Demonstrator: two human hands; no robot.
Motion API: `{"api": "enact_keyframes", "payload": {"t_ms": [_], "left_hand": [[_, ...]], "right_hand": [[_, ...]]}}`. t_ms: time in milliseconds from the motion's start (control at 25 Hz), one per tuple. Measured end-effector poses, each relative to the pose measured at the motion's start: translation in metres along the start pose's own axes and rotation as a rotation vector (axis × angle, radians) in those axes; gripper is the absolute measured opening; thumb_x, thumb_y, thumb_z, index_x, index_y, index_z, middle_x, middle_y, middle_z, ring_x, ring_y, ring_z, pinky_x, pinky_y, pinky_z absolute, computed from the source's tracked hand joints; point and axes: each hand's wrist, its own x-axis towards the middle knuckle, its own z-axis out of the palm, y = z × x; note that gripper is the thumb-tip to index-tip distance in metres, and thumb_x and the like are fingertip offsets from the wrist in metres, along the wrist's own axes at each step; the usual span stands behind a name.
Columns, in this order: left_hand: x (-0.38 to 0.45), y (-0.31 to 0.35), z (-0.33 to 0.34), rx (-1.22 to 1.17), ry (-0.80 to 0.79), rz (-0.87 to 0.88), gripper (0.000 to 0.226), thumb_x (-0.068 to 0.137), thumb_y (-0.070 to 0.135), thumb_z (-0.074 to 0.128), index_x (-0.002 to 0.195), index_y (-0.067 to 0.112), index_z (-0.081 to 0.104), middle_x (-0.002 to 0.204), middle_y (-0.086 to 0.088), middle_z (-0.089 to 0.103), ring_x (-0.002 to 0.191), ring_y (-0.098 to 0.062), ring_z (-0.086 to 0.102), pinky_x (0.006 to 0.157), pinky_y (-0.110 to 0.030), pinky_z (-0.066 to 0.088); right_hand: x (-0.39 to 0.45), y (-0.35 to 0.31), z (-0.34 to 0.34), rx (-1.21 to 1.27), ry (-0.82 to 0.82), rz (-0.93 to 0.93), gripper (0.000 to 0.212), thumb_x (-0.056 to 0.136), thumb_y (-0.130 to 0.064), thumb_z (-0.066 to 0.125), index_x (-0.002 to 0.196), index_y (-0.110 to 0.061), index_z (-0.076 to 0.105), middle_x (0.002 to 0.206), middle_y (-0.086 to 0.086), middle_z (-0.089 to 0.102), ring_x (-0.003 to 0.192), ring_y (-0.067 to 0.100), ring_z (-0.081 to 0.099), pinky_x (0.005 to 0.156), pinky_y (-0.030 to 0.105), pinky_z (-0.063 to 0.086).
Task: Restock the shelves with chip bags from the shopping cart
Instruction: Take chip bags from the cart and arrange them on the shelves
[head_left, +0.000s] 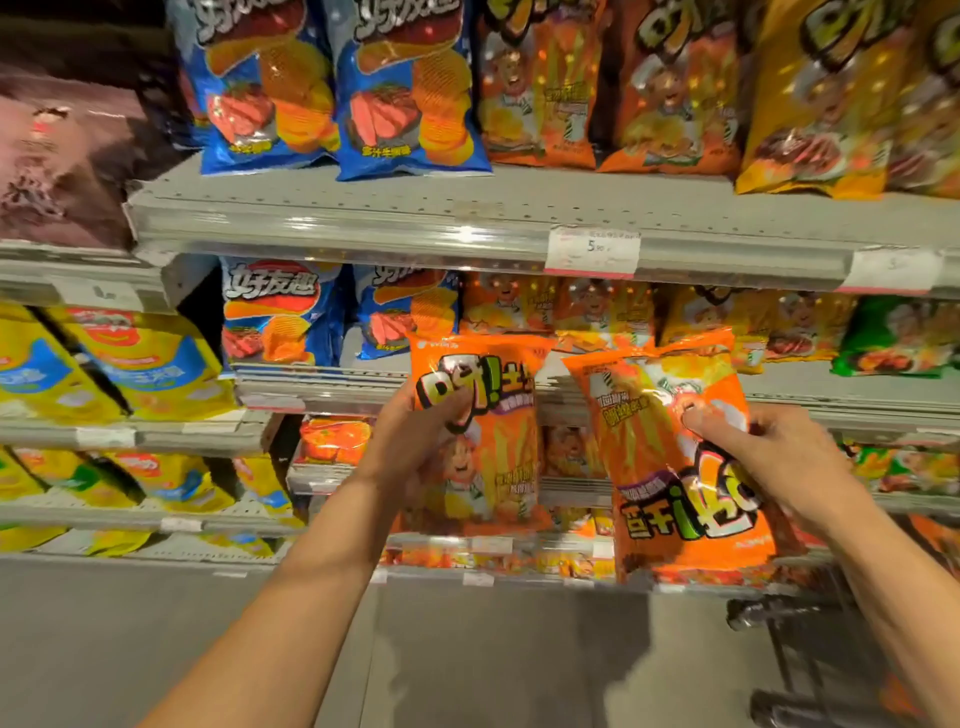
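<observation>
My left hand (415, 441) grips an upright orange chip bag (488, 467) with a chef picture, held in front of the middle shelves. My right hand (769, 457) grips a second orange chip bag (670, 467) of the same kind, turned upside down, just right of the first. Both bags hang in the air before the shelf (322, 387) that carries blue and orange bags. The shopping cart (810, 654) shows only as a dark frame at the lower right, partly behind my right arm.
An upper shelf (395, 218) holds blue steak-flavour bags (410, 93) and orange bags (540, 88). Yellow bags (130, 364) fill the left shelving. Green bags (898, 338) sit at the far right. A price tag (592, 249) hangs on the upper shelf edge. Grey floor lies below.
</observation>
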Motion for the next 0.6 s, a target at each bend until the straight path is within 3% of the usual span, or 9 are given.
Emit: {"api": "enact_keyframes", "payload": {"t_ms": [80,200,360,480,520,600], "left_hand": [[0.017,0.012,0.010,0.005,-0.029,0.050,0.028,0.099,0.025,0.065,0.125,0.015,0.065,0.098,-0.021,0.072,0.066,-0.027,0.068,0.056,-0.033,0.052],[0.042,0.025,0.026,-0.001,0.025,0.056,0.034,0.096,0.024,0.069,0.127,0.010,0.062,0.103,-0.019,0.072,0.087,-0.033,0.068,0.077,-0.045,0.054],[0.072,0.039,0.048,-0.013,0.146,0.058,0.036,0.093,0.019,0.073,0.126,0.007,0.063,0.121,-0.022,0.070,0.111,-0.037,0.066,0.099,-0.054,0.051],[0.092,0.055,0.065,-0.032,0.189,0.057,0.040,0.094,0.013,0.070,0.130,-0.001,0.061,0.122,-0.024,0.069,0.109,-0.038,0.068,0.097,-0.054,0.053],[0.099,0.059,0.068,-0.034,0.197,0.066,0.037,0.094,0.010,0.069,0.128,-0.003,0.062,0.119,-0.023,0.070,0.102,-0.036,0.070,0.092,-0.050,0.056],[0.114,0.066,0.072,-0.045,0.205,0.104,0.021,0.094,0.008,0.067,0.114,0.004,0.068,0.099,-0.012,0.076,0.081,-0.022,0.073,0.073,-0.036,0.063]], "right_hand": [[0.010,0.011,-0.008,0.004,0.003,0.025,0.073,0.078,-0.070,0.066,0.064,0.002,0.060,0.049,0.014,0.051,0.048,0.021,0.046,0.056,0.035,0.029],[0.031,0.023,-0.017,0.026,0.002,0.017,0.075,0.078,-0.070,0.067,0.067,0.004,0.062,0.059,0.025,0.060,0.049,0.021,0.048,0.056,0.034,0.031],[0.069,0.028,-0.025,0.037,-0.001,-0.059,0.041,0.084,-0.060,0.067,0.062,-0.024,0.071,0.057,-0.003,0.067,0.050,0.012,0.056,0.053,0.033,0.037],[0.096,0.028,-0.027,0.095,-0.047,-0.105,0.030,0.083,-0.057,0.069,0.055,-0.043,0.066,0.053,-0.024,0.063,0.049,-0.003,0.059,0.048,0.018,0.040],[0.103,0.029,-0.027,0.123,-0.057,-0.122,0.035,0.080,-0.060,0.068,0.053,-0.037,0.065,0.046,-0.019,0.058,0.043,0.000,0.054,0.043,0.013,0.036],[0.118,0.035,-0.024,0.162,-0.061,-0.138,0.050,0.078,-0.063,0.067,0.054,-0.019,0.062,0.040,-0.007,0.048,0.038,0.008,0.045,0.042,0.015,0.035]]}}
